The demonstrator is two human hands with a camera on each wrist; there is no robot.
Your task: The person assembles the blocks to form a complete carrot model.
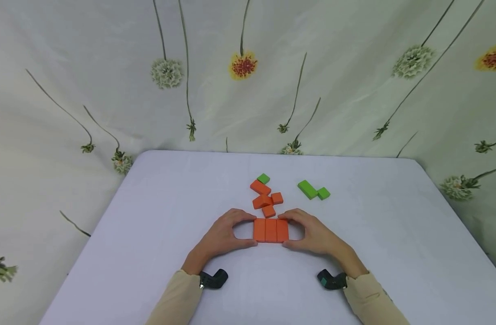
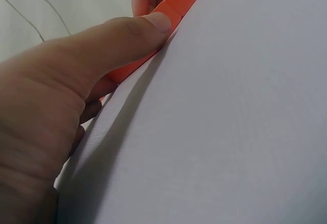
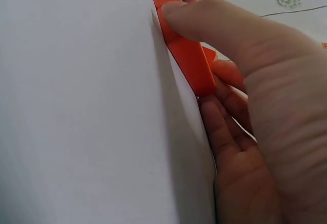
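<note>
Three orange rectangular blocks [image 1: 271, 230] lie side by side on the white table, their long sides against each other. My left hand [image 1: 223, 234] grips the row at its left end, with the thumb on the near edge and fingers at the far edge. At the right end, my right hand [image 1: 314, 234] holds the row the same way. In the left wrist view the left thumb [image 2: 153, 23] presses on the near face of an orange block [image 2: 127, 70]. The right thumb [image 3: 179, 13] rests on the orange row [image 3: 191, 65] in the right wrist view.
Just beyond the row sit two small orange cubes [image 1: 277, 198], an angular orange block [image 1: 261, 201] and an orange rectangular block [image 1: 260, 187]. A green block [image 1: 263, 178] touches the latter. Farther right lie a long green block [image 1: 307, 189] and a small green one [image 1: 323, 193].
</note>
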